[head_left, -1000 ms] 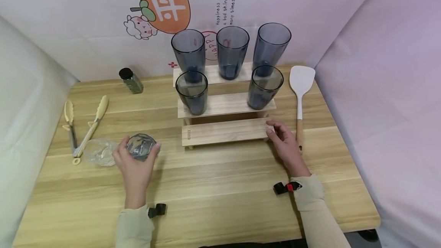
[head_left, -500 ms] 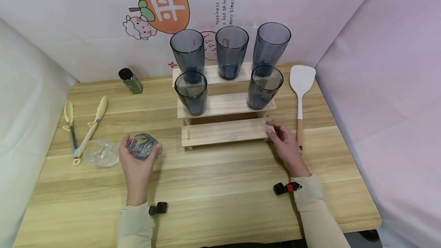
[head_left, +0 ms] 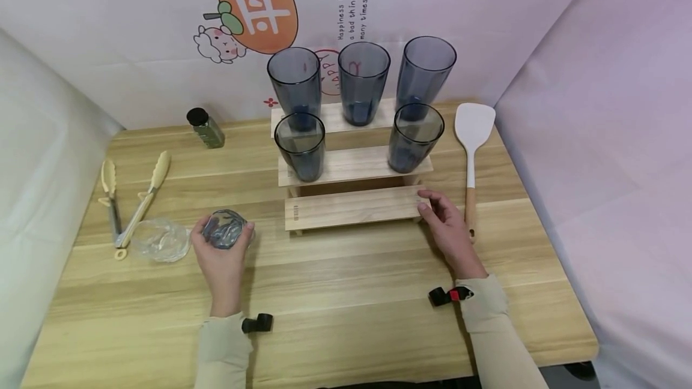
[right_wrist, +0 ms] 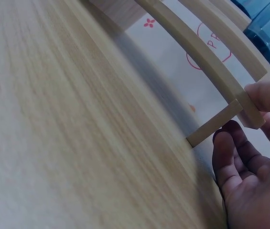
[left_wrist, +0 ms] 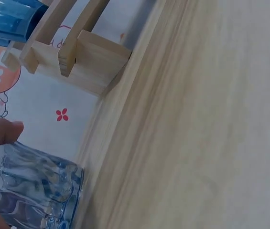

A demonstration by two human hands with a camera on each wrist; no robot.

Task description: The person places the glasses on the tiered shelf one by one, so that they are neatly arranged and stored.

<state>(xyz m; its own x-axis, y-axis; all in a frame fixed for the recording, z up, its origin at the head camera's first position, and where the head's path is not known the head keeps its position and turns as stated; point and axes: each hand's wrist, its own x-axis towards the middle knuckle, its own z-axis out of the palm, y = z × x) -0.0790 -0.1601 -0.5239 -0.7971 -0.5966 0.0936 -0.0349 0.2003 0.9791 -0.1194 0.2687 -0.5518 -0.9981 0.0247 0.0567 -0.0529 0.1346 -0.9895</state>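
My left hand (head_left: 222, 266) grips a small wavy, blue-tinted glass (head_left: 224, 230) between thumb and fingers, left of the rack. In the left wrist view this glass (left_wrist: 39, 183) is held low, close over the wooden table. A clear wavy glass (head_left: 161, 240) sits just left of that hand. My right hand (head_left: 450, 230) pinches the right end of the lowest step of a wooden tiered rack (head_left: 351, 208). Seen from the right wrist, thumb and forefinger clasp the step's end, and the other fingers curl below it.
Three tall blue-grey glasses (head_left: 363, 83) stand on the top step. Two shorter ones (head_left: 415, 138) stand on the middle step. Tongs (head_left: 137, 215) lie at the left, and a black-capped jar (head_left: 208, 129) is behind them. Right of the rack lies a white spatula (head_left: 472, 149).
My left hand and its glass have shifted slightly to the right, away from the clear glass. The right hand has kept its place on the rack.
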